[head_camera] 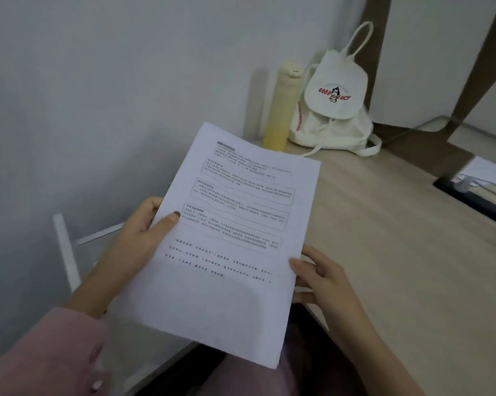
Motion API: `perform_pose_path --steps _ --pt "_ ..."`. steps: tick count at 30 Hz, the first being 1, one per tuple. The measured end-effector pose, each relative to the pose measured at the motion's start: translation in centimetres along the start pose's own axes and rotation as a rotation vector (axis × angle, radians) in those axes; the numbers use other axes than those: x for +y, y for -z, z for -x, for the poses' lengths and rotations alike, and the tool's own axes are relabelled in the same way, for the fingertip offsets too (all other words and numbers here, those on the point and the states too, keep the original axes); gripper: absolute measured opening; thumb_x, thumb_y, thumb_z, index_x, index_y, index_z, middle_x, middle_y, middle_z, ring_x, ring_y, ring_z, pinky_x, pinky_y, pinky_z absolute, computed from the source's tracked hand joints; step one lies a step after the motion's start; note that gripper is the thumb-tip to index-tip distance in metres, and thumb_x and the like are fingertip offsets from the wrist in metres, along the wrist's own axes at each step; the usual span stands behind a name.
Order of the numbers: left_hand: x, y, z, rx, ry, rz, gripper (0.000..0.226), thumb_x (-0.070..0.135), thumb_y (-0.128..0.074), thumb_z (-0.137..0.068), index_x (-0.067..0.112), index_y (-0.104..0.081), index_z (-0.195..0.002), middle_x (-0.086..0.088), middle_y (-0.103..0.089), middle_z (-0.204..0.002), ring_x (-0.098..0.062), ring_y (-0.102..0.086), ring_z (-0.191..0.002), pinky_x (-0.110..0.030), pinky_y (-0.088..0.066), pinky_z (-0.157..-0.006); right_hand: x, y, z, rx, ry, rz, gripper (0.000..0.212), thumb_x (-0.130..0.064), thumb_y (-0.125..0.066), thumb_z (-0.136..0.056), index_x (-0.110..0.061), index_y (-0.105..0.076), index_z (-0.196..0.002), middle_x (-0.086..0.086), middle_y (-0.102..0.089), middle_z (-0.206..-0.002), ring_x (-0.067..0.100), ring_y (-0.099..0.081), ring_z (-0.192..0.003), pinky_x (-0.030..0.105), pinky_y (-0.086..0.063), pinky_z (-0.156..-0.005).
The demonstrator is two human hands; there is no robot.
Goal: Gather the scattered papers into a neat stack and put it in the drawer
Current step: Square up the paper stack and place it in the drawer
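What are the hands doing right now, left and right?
Left hand: closed on the left edge of the papers, thumb on top.
Right hand: gripping the papers' right edge, fingers partly behind the sheets.

Left arm: clad in a loose pink sleeve (pixel 41 350) of soft fabric, reaching to the wrist, with small pale pink buttons (pixel 97 384) at the cuff edge. Left hand (pixel 139 232) bare; thumbnail dark. Right hand (pixel 324 277) and forearm bare, no sleeve, ring or watch visible. Lap garment pinkish, blurred.
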State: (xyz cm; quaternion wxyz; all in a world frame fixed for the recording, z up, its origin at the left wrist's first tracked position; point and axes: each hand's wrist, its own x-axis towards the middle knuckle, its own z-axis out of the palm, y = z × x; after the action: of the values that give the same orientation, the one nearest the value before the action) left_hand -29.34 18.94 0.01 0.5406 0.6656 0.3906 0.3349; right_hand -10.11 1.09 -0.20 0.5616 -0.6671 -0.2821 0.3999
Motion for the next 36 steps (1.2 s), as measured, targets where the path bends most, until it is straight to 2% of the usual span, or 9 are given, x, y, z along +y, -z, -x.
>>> perform_pose_path --steps 4,9,16,21,24,27,29,32,36 --pt "-1.2 5.5 1.6 0.042 0.108 -0.096 0.015 0.031 -0.06 -0.085 0.019 -0.056 -0.094 0.001 -0.068 -0.089 -0.021 -0.063 -0.077 -0.036 -0.049 -0.069 1.6 -5.6 -0.7 -0.112 -0.067 -0.052 0.023 -0.006 -0.048 -0.094 -0.012 -0.067 -0.104 0.016 -0.073 -0.085 0.019 -0.067 -0.059 0.029 -0.055 -0.051" --pt "-2.1 10.8 2.3 0.066 0.25 -0.191 0.014 0.02 -0.052 -0.092 0.008 -0.056 -0.099 -0.007 -0.066 -0.089 -0.025 -0.061 -0.073 -0.034 -0.046 -0.064 4.2 -10.9 -0.4 -0.247 -0.248 -0.176 0.018 -0.009 -0.054 -0.09 -0.006 -0.068 -0.101 0.029 -0.068 -0.096 0.034 -0.063 -0.077 0.034 -0.056 -0.06" --pt "-3.8 13.0 0.4 -0.061 0.436 -0.386 0.016 0.022 -0.055 -0.09 0.01 -0.06 -0.1 -0.009 -0.064 -0.099 -0.02 -0.061 -0.077 -0.026 -0.044 -0.063 6.0 -13.1 0.0 -0.38 -0.577 -0.329 0.025 -0.003 -0.048 -0.09 -0.004 -0.068 -0.106 0.015 -0.074 -0.098 0.022 -0.073 -0.078 0.027 -0.057 -0.058" --pt "-5.0 11.3 -3.5 -0.207 0.442 -0.615 0.018 0.031 -0.053 -0.091 0.015 -0.057 -0.097 0.0 -0.057 -0.094 -0.012 -0.054 -0.081 -0.019 -0.037 -0.064 6.0 -12.3 -1.3 -0.247 -0.613 -0.395 0.021 0.001 -0.046 -0.09 -0.002 -0.067 -0.096 0.011 -0.076 -0.079 0.017 -0.073 -0.064 0.023 -0.055 -0.05" --pt "-5.6 9.8 -5.6 -0.271 0.43 -0.694 0.031 0.037 -0.053 -0.089 0.011 -0.059 -0.105 -0.001 -0.056 -0.101 -0.017 -0.052 -0.091 -0.018 -0.034 -0.064 6.3 -11.7 -2.4 -0.151 -0.605 -0.426 0.019 0.001 -0.047 -0.09 -0.002 -0.066 -0.094 0.008 -0.076 -0.076 0.015 -0.073 -0.062 0.022 -0.054 -0.048" --pt "-5.9 9.0 -7.2 -0.306 0.425 -0.8 0.026 0.037 -0.051 -0.09 0.015 -0.056 -0.103 -0.001 -0.051 -0.101 -0.017 -0.046 -0.091 -0.026 -0.033 -0.065 6.8 -11.7 -3.3 -0.061 -0.601 -0.44 0.019 0.001 -0.046 -0.091 -0.003 -0.064 -0.095 0.006 -0.076 -0.077 0.015 -0.072 -0.064 0.022 -0.056 -0.049" --pt "-6.6 9.2 -8.1 -0.307 0.4 -0.887 0.018 0.037 -0.049 -0.091 0.021 -0.055 -0.098 -0.002 -0.054 -0.101 -0.018 -0.049 -0.092 -0.028 -0.034 -0.072 7.0 -12.1 -3.9 -0.004 -0.592 -0.464 0.02 0.002 -0.044 -0.092 -0.002 -0.063 -0.095 0.009 -0.074 -0.085 0.018 -0.071 -0.072 0.023 -0.058 -0.052" --pt "-7.9 10.1 -9.1 -0.268 0.393 -1.011 0.028 0.038 -0.045 -0.092 0.023 -0.055 -0.113 -0.003 -0.058 -0.119 -0.022 -0.053 -0.11 -0.03 -0.039 -0.09 7.4 -13.1 -4.8 0.089 -0.605 -0.488 0.019 0.004 -0.043 -0.093 -0.002 -0.061 -0.09 0.011 -0.07 -0.086 0.019 -0.066 -0.076 0.022 -0.057 -0.051" --pt "-9.3 10.3 -9.1 -0.22 0.338 -1.062 0.032 0.036 -0.04 -0.095 0.02 -0.048 -0.121 -0.002 -0.056 -0.123 -0.023 -0.053 -0.111 -0.031 -0.038 -0.088 7.9 -14.9 -5.4 0.201 -0.646 -0.499 0.026 0.006 -0.042 -0.093 -0.004 -0.048 -0.07 0.011 -0.059 -0.069 0.019 -0.057 -0.065 0.027 -0.054 -0.056"
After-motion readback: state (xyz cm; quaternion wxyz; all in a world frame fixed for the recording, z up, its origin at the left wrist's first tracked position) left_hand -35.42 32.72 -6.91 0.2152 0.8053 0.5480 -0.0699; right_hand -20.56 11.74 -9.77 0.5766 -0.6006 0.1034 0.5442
